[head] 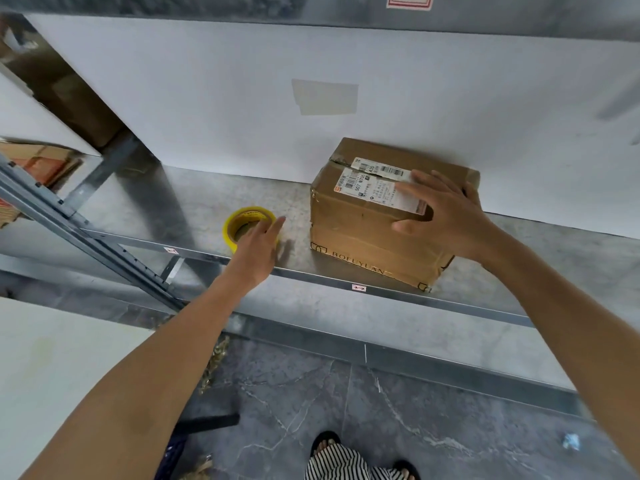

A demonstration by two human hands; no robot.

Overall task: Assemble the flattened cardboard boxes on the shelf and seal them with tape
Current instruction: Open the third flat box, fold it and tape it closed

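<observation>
1. Metal shelf (207, 199), white wall (207, 98) behind.
2. Taped cardboard box (360, 233) stands at the shelf's right.
3. Right hand (446, 216) lies flat, fingers spread, on the box; left hand (256, 251), fingers straight, reaches over the tape roll (235, 220).
4. Tape roll lies left of the box.

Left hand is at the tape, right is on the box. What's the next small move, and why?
Probably close the left hand on the tape roll and lift it: its fingers reach the roll straight, gripping nothing, while the right hand rests open on the box.
</observation>
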